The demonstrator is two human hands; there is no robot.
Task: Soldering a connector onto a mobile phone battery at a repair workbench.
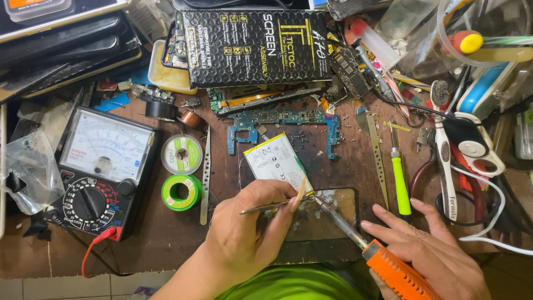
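My left hand [244, 233] pinches thin metal tweezers [266, 208] whose tips reach the lower right corner of a flat white phone battery [275, 161]. My right hand [433, 250] grips a soldering iron with an orange handle [397, 275]. Its metal tip [322, 204] meets the tweezers' tips just below the battery corner, over a dark glass work plate [338, 214]. A blue-green circuit board [280, 119] lies just beyond the battery.
An analogue multimeter [102, 166] with a red lead sits at the left, beside two solder spools [181, 191]. A black boxed screen part [255, 44] lies at the back. A green-handled screwdriver [400, 183], spare tweezers [377, 158], pliers and cables crowd the right side.
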